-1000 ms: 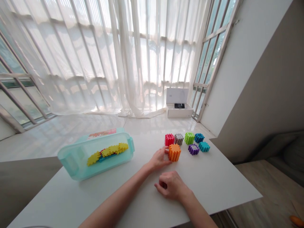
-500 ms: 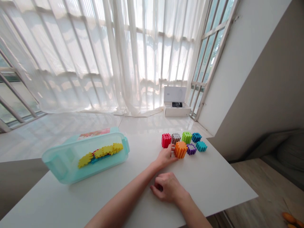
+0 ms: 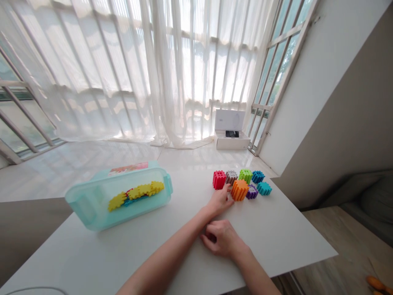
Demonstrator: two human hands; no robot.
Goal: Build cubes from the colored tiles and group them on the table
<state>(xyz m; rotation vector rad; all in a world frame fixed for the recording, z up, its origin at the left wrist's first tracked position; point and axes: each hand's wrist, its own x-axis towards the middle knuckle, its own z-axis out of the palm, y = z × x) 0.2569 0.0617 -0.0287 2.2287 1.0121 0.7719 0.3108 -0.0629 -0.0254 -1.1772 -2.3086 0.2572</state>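
My left hand [image 3: 220, 200] reaches out across the white table, fingers apart, just left of an orange notched block [image 3: 240, 191]. Its fingertips are close to the block's side; I cannot tell if they touch it. Behind and beside stand a red block [image 3: 219, 180], a grey block [image 3: 231, 177], a green block [image 3: 245, 176], a purple block [image 3: 252, 191], a dark blue block [image 3: 258, 176] and a teal block [image 3: 264, 188]. Nearer to me, my right hand [image 3: 223, 238] rests loosely curled beside my left forearm. Nothing shows in its hollow.
A translucent mint-green bin [image 3: 89, 219] stands tilted on the left of the table [image 3: 147, 250], holding yellow, blue and red notched pieces [image 3: 138, 194]. On the sill, an open white box [image 3: 231, 143] holds a dark phone-like device [image 3: 232, 134]. A white curtain [image 3: 172, 82] hangs behind.
The view has shifted slightly, so most things appear a little further right. My left fingers have drawn slightly away from the orange block. My right hand keeps its curl.
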